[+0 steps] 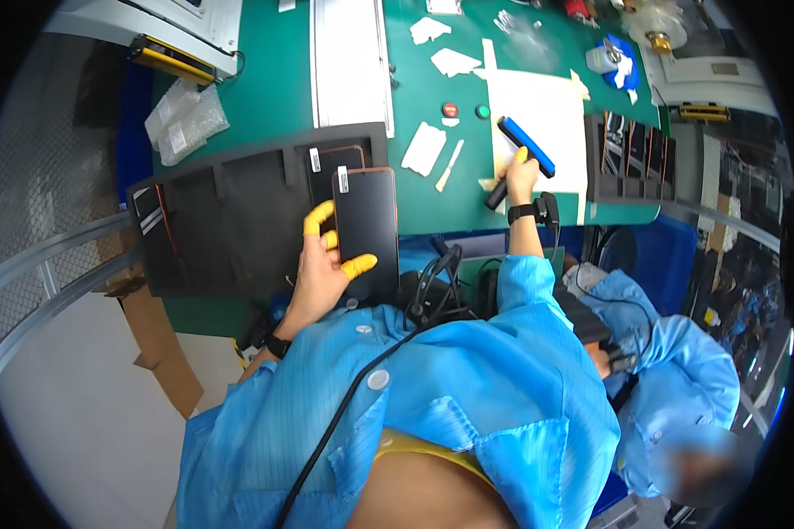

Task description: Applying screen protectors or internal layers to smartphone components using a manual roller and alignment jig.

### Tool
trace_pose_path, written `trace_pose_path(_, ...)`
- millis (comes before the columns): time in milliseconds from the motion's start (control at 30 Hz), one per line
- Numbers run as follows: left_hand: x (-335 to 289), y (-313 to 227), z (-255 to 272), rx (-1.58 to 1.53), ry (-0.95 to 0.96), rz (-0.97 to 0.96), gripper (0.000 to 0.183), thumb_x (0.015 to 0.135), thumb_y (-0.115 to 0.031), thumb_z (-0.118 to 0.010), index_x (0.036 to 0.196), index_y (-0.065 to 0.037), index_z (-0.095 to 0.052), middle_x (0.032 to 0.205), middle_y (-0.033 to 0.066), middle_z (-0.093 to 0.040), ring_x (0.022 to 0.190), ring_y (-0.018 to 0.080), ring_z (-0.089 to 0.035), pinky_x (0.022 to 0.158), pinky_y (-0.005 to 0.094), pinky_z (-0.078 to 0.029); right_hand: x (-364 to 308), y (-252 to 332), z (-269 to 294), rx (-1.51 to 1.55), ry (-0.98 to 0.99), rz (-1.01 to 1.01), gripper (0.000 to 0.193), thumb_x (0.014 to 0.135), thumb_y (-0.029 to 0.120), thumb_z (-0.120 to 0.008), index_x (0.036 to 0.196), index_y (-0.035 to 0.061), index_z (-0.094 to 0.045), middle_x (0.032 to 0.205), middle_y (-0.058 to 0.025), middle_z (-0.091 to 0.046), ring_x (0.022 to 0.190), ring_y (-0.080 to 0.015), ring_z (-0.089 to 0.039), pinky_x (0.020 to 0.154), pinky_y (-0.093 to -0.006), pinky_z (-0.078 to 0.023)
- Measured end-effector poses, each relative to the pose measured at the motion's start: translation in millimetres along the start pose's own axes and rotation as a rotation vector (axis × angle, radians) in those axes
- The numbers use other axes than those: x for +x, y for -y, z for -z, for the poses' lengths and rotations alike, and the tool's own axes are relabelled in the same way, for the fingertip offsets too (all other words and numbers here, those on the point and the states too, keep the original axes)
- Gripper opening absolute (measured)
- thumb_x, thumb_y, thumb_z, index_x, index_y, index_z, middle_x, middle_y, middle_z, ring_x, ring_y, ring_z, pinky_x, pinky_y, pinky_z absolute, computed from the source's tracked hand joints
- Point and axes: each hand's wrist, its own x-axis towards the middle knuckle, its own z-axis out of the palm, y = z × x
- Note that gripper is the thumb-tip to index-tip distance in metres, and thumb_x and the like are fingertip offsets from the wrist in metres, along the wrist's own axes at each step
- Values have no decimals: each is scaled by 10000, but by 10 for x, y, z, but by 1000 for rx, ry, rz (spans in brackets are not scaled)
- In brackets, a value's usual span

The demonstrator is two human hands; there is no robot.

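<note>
My left hand (316, 275), with yellow finger cots, grips a dark smartphone (368, 216) with an orange-brown edge and a small white label at its top left corner. Its thumb lies over the phone's face, and the other fingers are at the left side. Behind it, partly covered, a similar phone (339, 159) rests in a black foam tray (205, 189). Farther right, my right hand (522, 179) is closed round the black handle of a blue roller (528, 146). The roller is over a pale sheet (551, 106) taped to the green bench.
Another foam tray (631, 189) holding several phones sits at the right. A white strip (350, 66), white wipes (424, 148), red (450, 110) and green (483, 112) buttons, and bubble-wrap packets (187, 121) are on the bench. A person in blue (679, 379) is close at my right.
</note>
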Motion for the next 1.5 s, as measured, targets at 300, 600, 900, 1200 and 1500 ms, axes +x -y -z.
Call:
trace_pose_path(300, 79, 15, 59, 342, 94, -94, 769, 692, 26, -668, 1302, -114, -220, 859, 97, -584, 749, 115, -585, 621, 233, -488, -894, 157, -464, -605, -64, 680, 529, 729, 297, -634, 986, -103, -402, 783, -272, -529, 758, -413, -529, 655, -439, -449)
trace_pose_path(600, 33, -322, 45, 1086, 38, -126, 643, 688, -137, -704, 1231, -13, -383, 623, 121, -536, 489, 196, -530, 490, 273, -445, -1046, 129, 14, -82, 434, 130, 381, 693, -38, -453, 1074, -55, -444, 850, -218, -588, 720, -257, -613, 627, -320, -480)
trace_pose_path(900, 4, -333, -119, 228, 259, -43, 179, 744, -28, -639, 909, 11, -583, 694, 37, -594, 613, 39, -535, 516, 174, -440, -2500, 885, 817, -137, 785, 766, 526, 600, -107, -403, 1098, 28, -500, 998, -177, -476, 877, -358, -503, 757, -363, -430)
trace_pose_path(1200, 38, -223, -31, 293, 277, -1, 99, 787, 0, -566, 880, 29, -587, 710, 53, -610, 536, 46, -511, 468, 162, -406, -2651, 906, 652, -37, 705, 700, 191, 730, 77, -630, 892, -18, -596, 794, -139, -535, 718, -277, -532, 602, -315, -443)
trace_pose_path(1500, 219, -340, -28, 221, 76, -108, 122, 788, -7, -575, 904, 24, -595, 742, 43, -595, 525, 35, -458, 449, 143, -333, -2445, 964, 671, 70, 569, 620, 140, 734, 42, -617, 868, -1, -619, 766, -144, -575, 673, -260, -569, 582, -298, -452)
